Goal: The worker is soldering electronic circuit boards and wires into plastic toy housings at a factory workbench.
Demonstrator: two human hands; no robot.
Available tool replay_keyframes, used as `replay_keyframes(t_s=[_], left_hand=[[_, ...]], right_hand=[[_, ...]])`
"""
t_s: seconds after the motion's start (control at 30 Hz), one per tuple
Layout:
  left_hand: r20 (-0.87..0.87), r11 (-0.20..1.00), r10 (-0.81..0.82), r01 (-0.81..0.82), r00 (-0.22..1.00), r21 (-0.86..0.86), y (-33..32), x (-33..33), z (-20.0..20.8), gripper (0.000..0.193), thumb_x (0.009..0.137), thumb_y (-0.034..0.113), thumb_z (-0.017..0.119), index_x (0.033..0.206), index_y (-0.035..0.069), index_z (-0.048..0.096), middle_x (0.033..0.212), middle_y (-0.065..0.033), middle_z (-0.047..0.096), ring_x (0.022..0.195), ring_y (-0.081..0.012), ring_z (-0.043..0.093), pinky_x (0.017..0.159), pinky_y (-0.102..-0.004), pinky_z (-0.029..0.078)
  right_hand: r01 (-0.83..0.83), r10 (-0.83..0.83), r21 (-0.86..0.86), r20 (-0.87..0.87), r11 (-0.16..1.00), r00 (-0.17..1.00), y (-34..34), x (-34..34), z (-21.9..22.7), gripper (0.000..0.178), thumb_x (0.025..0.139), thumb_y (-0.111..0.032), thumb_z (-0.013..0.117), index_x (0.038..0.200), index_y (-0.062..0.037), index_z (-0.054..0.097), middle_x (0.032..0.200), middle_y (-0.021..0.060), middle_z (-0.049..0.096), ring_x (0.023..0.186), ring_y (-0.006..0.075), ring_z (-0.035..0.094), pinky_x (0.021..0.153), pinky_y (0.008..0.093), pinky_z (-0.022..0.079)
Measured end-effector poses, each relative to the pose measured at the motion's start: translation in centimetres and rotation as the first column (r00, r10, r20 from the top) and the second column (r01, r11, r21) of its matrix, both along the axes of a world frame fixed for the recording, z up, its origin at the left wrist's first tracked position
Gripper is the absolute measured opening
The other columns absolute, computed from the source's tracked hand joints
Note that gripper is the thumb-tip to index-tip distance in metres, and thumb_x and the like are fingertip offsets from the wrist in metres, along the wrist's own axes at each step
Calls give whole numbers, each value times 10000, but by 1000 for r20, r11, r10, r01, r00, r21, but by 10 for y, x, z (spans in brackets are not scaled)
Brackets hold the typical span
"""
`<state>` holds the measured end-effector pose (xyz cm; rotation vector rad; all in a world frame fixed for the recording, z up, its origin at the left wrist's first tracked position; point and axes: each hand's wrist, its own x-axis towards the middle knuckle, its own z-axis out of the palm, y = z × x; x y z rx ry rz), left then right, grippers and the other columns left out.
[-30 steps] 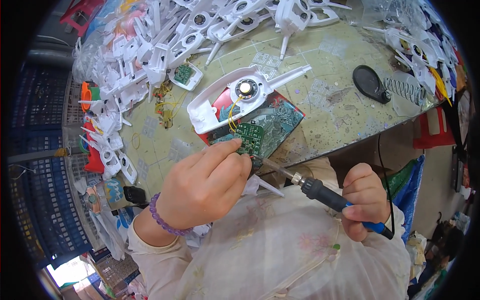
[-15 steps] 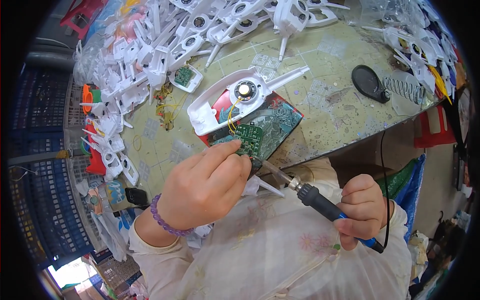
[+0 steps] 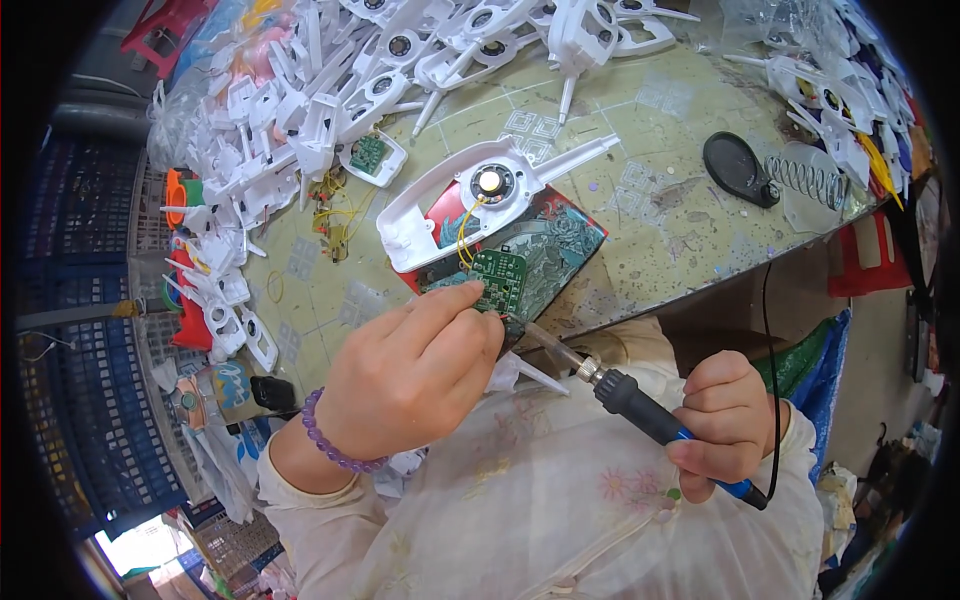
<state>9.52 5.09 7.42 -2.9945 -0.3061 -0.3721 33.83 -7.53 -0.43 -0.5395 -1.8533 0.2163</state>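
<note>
My left hand [image 3: 415, 365] is closed, its fingertips pinching the lower left edge of a green circuit board [image 3: 499, 281]. What else the fingers may hold is hidden. My right hand [image 3: 722, 420] grips the dark handle of a soldering iron [image 3: 640, 405], whose tip meets the board's lower edge beside my left fingertips. Yellow wires [image 3: 463, 235] run from the board to a round speaker set in a white plastic housing [image 3: 415, 215]. Housing and board rest on a red and dark green box [image 3: 560, 240] near the table's front edge.
Many white plastic housings [image 3: 400, 60] are heaped along the back and left of the table [image 3: 660, 130]. At right stands a coiled soldering iron stand [image 3: 800, 178] beside a black oval piece [image 3: 738, 165]. The iron's black cord [image 3: 768, 350] hangs past the table edge.
The circuit board and white housing have shifted very slightly. Both hands and the soldering iron stay almost in place.
</note>
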Motion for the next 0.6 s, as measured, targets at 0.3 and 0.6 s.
replay_keyframes(t_s=[0.3, 0.6], left_hand=[[11, 1000, 7, -7, 1000, -19, 0, 1, 1, 223, 629, 34, 645, 850, 9, 651, 791, -60, 573, 854, -222, 650, 559, -290, 519], [-2, 1000, 8, -8, 1000, -3, -1, 1, 2, 218, 639, 43, 641, 855, 16, 653, 802, -56, 574, 860, -213, 647, 550, -285, 507]], right_hand=[[-11, 11, -3, 17, 1000, 1000, 1, 1, 3, 213, 771, -175, 545, 934, -40, 569, 610, 18, 500, 460, 131, 411, 645, 303, 430], [-2, 2, 1, 18, 1000, 1000, 1, 0, 4, 227, 777, -178, 553, 954, -35, 565, 609, 17, 499, 460, 131, 412, 642, 303, 429]])
